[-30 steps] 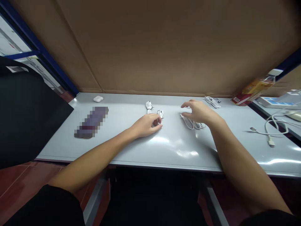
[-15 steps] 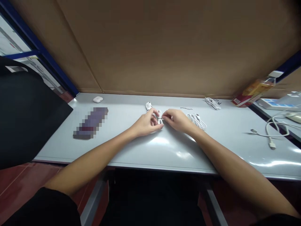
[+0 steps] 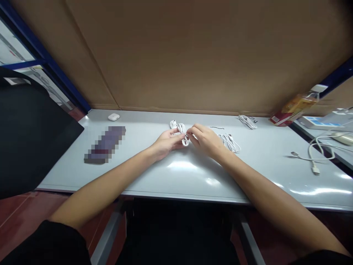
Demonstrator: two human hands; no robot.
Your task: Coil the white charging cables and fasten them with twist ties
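Note:
My left hand [image 3: 165,141] and my right hand [image 3: 205,139] meet at the middle of the grey table [image 3: 193,173], both pinching a small coiled white cable [image 3: 183,133] between their fingertips. Another coiled white cable [image 3: 173,124] lies just behind it. An untied white cable bundle [image 3: 230,141] rests right of my right hand, and a thin black twist tie [image 3: 217,128] lies behind that hand.
A white earbud case [image 3: 113,117] and a blurred purple object [image 3: 105,144] lie at the left. More white cables [image 3: 248,121] [image 3: 314,154] sit at the right, near a tilted bottle [image 3: 298,105]. A cardboard wall [image 3: 193,55] backs the table; a black chair [image 3: 30,136] stands left.
My right hand left the loose cable bundle and moved left to join my left hand on the small coil. Both hands have lifted that coil slightly off the table.

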